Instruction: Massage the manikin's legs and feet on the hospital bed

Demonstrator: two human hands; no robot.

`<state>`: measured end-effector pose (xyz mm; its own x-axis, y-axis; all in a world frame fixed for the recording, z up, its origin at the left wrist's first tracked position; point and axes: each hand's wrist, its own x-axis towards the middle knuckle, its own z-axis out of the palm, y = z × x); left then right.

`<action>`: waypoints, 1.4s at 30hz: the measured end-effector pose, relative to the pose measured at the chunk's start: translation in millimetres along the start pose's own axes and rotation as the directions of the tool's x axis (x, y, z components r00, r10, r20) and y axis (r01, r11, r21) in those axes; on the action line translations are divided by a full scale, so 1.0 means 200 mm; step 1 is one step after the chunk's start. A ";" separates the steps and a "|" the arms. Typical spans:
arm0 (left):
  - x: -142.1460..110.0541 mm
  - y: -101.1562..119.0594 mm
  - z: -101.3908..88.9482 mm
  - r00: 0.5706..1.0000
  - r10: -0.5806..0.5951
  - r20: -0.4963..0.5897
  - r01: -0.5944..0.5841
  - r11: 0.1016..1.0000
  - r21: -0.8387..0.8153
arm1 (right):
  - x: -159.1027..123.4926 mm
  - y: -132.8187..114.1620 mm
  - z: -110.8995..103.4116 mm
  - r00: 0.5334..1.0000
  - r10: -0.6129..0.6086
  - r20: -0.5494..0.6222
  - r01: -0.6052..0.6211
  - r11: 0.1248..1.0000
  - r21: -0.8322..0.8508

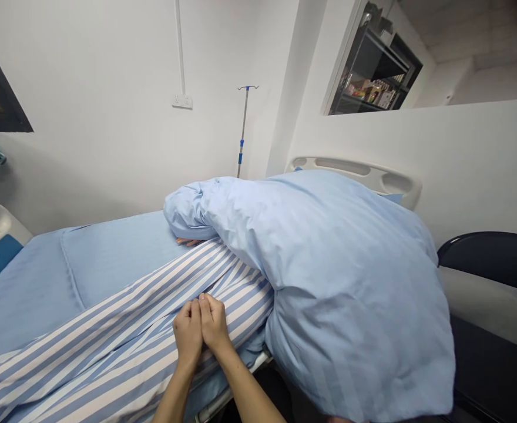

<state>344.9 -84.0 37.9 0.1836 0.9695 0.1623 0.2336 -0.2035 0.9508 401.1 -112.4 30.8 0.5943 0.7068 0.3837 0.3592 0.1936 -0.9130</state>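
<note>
Clock face centred on the person's hands, 12 pointing away from the body; left hand (188, 330) and right hand (215, 322) side by side, fingers of each curled in, the two pressed together at the thumbs; whether either pinches any cloth inside cannot be told; both are over the trousers (121, 335), blue-and-white striped, contact uncertain; trousers run from about 8 o'clock, beneath the hands, to 1, creased lengthwise, upper end passing under the quilt (329, 276); quilt light blue, heaped from 12 to 4, its near part hanging over the edge of the bed (113, 247); at 12, fingers (188, 241) show below the quilt's rim, owner hidden; bare bed surface at 10, pale blue; footboard (7, 224) between 9 and 10; headboard (374, 175) at 2, partly covered by the quilt; drip stand (244, 120) just past 12, leaning slightly; socket (181, 102) at 12; dark shelf (379, 56) bearing packets between 1 and 2; black chair (500, 255) near 3, beside the quilt.
</note>
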 end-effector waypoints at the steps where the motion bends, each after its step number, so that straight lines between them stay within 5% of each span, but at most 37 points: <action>1: -0.01 -0.02 0.01 1.000 0.020 -0.009 -0.020 0.999 0.050 | 0.00 0.00 0.00 1.000 0.002 -0.002 -0.002 1.000 0.007; 9: -0.02 -0.07 0.00 0.995 0.104 0.000 -0.103 0.984 0.148 | 0.02 0.00 -0.01 0.999 0.014 0.052 -0.011 0.999 -0.048; 16: -0.03 -0.07 0.02 0.992 0.107 0.070 -0.119 0.972 0.203 | 0.08 -0.17 -0.13 0.980 -0.131 0.151 0.167 0.953 -0.255; 23: -0.04 -0.05 0.02 0.992 0.112 0.054 -0.122 0.962 0.245 | 0.06 0.01 -0.12 0.991 -0.093 0.101 0.121 0.938 -0.325; 30: 0.00 -0.02 0.06 0.994 0.032 0.104 -0.048 0.987 0.156 | 0.05 0.04 -0.12 0.997 -0.071 0.034 0.077 0.970 -0.230; 37: 0.07 0.18 0.11 0.994 0.036 0.099 -0.024 0.993 -0.117 | 0.07 0.06 -0.13 0.999 -0.038 -0.024 0.036 0.997 -0.062; 42: 0.04 0.10 0.17 0.997 0.013 0.072 -0.007 0.996 -0.091 | 0.08 0.07 -0.14 0.998 -0.004 -0.057 0.003 1.000 -0.014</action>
<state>382.4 -84.1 48.7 0.2546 0.9544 0.1557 0.1442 -0.1967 0.9698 434.9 -118.3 28.6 0.6333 0.6659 0.3943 0.3712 0.1857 -0.9098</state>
